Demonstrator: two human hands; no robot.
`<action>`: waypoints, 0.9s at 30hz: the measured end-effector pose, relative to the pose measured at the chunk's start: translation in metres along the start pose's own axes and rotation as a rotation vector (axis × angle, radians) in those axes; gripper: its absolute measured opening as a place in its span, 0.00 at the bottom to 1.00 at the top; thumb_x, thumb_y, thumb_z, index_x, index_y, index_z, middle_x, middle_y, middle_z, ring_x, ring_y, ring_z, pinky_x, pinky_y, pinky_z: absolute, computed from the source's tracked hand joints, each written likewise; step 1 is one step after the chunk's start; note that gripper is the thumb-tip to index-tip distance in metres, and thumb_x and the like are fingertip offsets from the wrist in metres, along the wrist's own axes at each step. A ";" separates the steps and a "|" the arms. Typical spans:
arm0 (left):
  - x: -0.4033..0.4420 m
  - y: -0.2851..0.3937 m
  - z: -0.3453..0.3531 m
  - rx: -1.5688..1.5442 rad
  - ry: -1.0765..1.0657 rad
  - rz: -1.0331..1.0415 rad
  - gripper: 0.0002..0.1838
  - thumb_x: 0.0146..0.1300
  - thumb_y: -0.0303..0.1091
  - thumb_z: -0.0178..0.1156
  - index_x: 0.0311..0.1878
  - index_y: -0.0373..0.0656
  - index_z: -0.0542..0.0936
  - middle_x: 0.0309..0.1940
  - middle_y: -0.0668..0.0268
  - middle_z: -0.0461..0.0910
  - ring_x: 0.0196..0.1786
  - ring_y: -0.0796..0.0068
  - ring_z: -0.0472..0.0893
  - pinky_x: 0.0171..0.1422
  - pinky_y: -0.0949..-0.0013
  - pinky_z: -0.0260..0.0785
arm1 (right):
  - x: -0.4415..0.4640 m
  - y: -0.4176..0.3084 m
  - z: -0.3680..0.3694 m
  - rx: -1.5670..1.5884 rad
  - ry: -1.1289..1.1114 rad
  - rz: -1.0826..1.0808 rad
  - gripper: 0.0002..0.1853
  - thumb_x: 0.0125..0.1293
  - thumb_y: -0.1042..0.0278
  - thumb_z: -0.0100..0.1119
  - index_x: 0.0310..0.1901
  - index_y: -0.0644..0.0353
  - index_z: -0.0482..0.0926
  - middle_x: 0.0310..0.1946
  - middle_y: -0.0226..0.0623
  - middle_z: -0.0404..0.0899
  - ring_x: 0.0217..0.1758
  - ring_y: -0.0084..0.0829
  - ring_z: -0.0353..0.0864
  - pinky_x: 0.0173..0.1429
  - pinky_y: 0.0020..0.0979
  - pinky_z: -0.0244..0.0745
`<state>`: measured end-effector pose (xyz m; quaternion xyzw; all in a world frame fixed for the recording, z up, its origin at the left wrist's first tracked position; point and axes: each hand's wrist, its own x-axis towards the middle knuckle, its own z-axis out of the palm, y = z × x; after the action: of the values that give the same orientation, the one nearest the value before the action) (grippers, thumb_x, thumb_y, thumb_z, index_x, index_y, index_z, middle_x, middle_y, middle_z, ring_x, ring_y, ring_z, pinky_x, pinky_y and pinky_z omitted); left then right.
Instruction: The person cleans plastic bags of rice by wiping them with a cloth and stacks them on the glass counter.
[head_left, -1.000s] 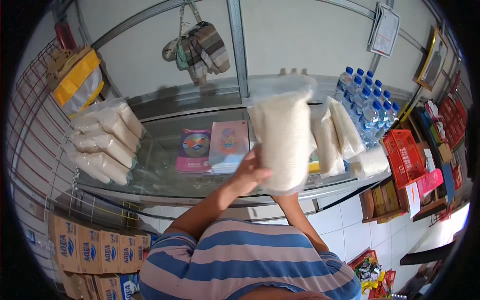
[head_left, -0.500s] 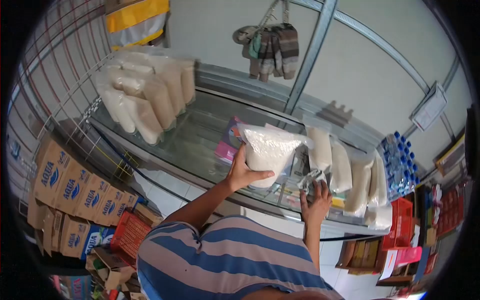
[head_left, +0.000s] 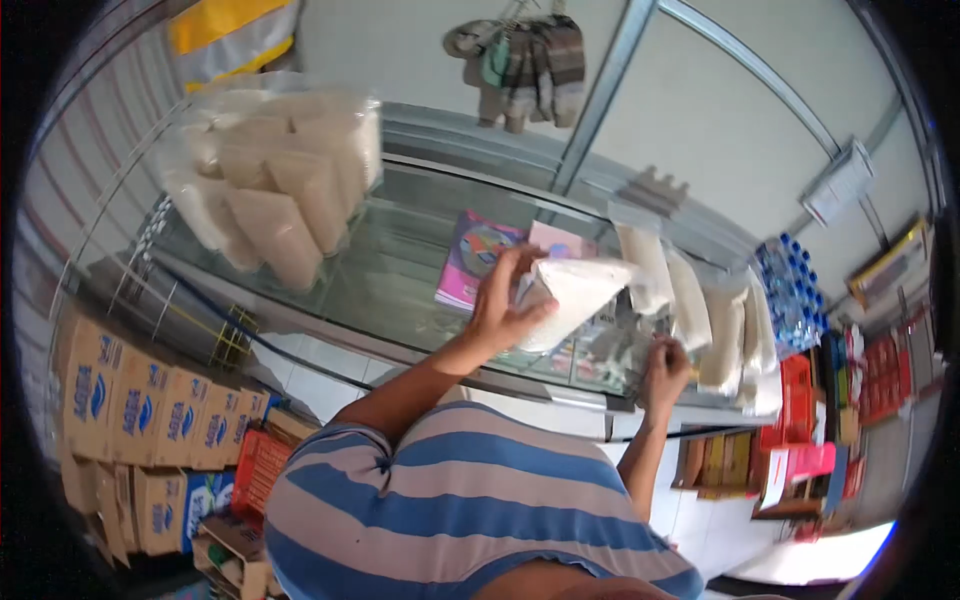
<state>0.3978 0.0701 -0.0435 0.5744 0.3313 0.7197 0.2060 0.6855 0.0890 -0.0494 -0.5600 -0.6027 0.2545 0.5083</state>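
Note:
My left hand (head_left: pixel 505 305) grips a clear plastic bag of white grains (head_left: pixel 575 300), tilted, above the glass counter (head_left: pixel 395 250). The grains may be rice or sugar; I cannot tell which. My right hand (head_left: pixel 665 372) is closed, its fingers bunched together at the counter's front edge. Beside those fingers lies a crumpled greyish thing (head_left: pixel 632 352), blurred; what the fingers pinch is hidden. Several filled bags (head_left: pixel 690 300) lean in a row just right of my right hand. A pink and purple booklet (head_left: pixel 475 255) lies flat behind my left hand.
A cluster of filled bags (head_left: pixel 285 185) stands at the counter's left end, by a wire rack (head_left: pixel 100 220). Bottles with blue caps (head_left: pixel 790 290) stand at the right end. Cardboard boxes (head_left: pixel 150 400) and a red crate (head_left: pixel 262 470) are stacked lower left.
My left hand has moved slightly right with the bag, which has turned and tilted. My right hand has shifted right and up, its spread fingers now closed. The whole view has shifted.

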 end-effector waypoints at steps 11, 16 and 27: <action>0.041 0.038 -0.006 0.325 0.006 0.202 0.05 0.64 0.28 0.58 0.33 0.37 0.77 0.24 0.66 0.76 0.24 0.69 0.71 0.32 0.69 0.65 | -0.037 -0.028 0.051 -0.796 -0.136 -0.391 0.19 0.57 0.69 0.63 0.51 0.63 0.77 0.46 0.47 0.78 0.40 0.43 0.78 0.47 0.36 0.73; 0.037 0.040 -0.004 0.313 -0.024 0.176 0.04 0.64 0.27 0.57 0.34 0.37 0.77 0.24 0.64 0.75 0.22 0.66 0.68 0.29 0.67 0.63 | -0.034 0.016 0.045 -0.444 -0.059 -0.183 0.21 0.56 0.67 0.64 0.52 0.62 0.76 0.47 0.47 0.77 0.40 0.46 0.77 0.43 0.36 0.73; 0.049 0.028 -0.008 0.416 -0.052 0.330 0.05 0.65 0.27 0.55 0.36 0.37 0.79 0.24 0.62 0.76 0.21 0.64 0.69 0.28 0.65 0.63 | -0.002 -0.222 0.057 -0.537 -0.054 -0.845 0.31 0.54 0.54 0.66 0.60 0.50 0.74 0.51 0.39 0.80 0.55 0.48 0.77 0.68 0.51 0.55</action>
<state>0.3803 0.0818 0.0097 0.6688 0.3687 0.6450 -0.0282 0.5417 0.0483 0.1247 -0.3711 -0.8341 -0.1233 0.3890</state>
